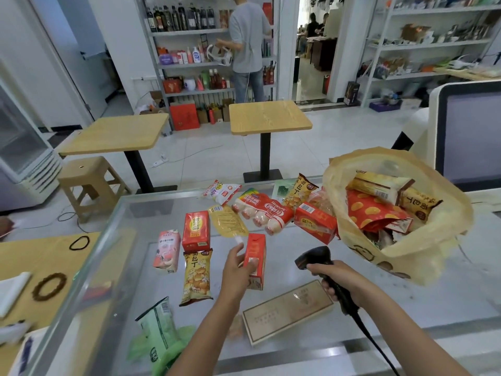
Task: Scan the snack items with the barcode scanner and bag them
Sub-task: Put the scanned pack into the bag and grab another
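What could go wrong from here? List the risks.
1. The left hand grips only the lower half of the red drink carton; it may slip while being turned toward the barcode scanner in the right hand.
2. The tan plastic bag is already heaped and lies tilted, mouth open; items might spill.

The single view came from a wide-angle camera worn on the person's head, facing forward and tilted down over the glass counter [439, 299]. It sat close above that counter. Both forearms crossed the bottom edge, with the left hand [235, 267] and right hand [329, 276] low in the middle. The upper half took in the room beyond (straight lines bowed toward the edges), as far as a wooden table [269, 116] and the shelves [189, 31] at the far wall.
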